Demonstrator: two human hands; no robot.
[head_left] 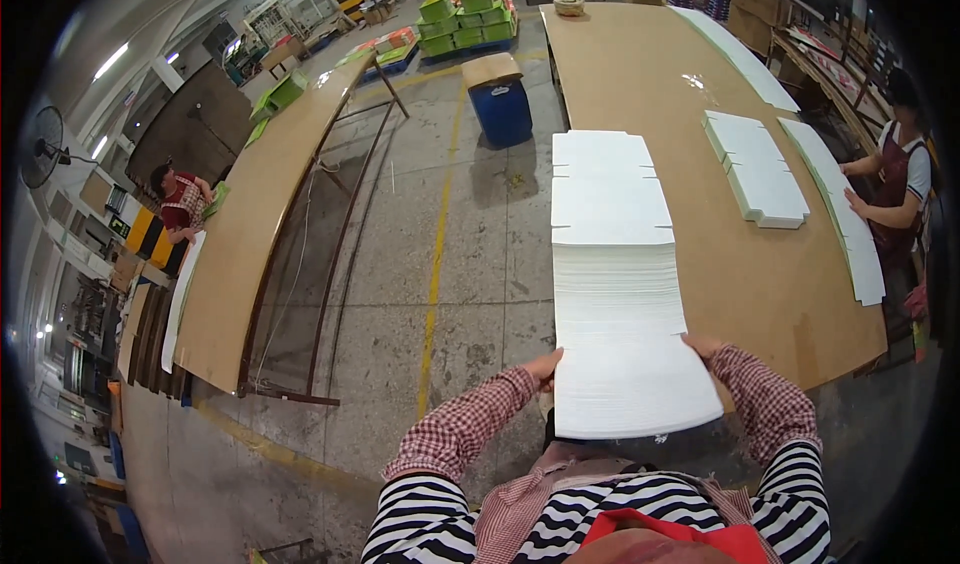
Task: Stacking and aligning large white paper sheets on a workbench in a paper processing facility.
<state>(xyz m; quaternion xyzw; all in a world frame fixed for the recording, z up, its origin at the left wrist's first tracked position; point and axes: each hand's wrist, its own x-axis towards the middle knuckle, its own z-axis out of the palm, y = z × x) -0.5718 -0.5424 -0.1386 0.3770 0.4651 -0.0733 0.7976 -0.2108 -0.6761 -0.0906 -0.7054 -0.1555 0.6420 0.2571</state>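
Note:
A thick stack of white die-cut cardboard blanks (615, 284) lies lengthwise before me, its sheets fanned into steps along the middle. Slots and tabs show at its far end on the table. The near end reaches over the table edge to my body. My left hand (544, 368) grips the left side of this stack near its close end, thumb at the edge and fingers mostly hidden below. On the opposite side, my right hand (704, 347) holds the right edge in the same way, its fingers largely behind the sheets.
My brown-topped table (620, 74) bears a second white stack (755, 169) and long white sheets (835, 209) under a co-worker's hands at right. A blue bin (500, 112) stands in the aisle. Left is another table (255, 229) with a co-worker. Green crates (465, 26) are piled farther back.

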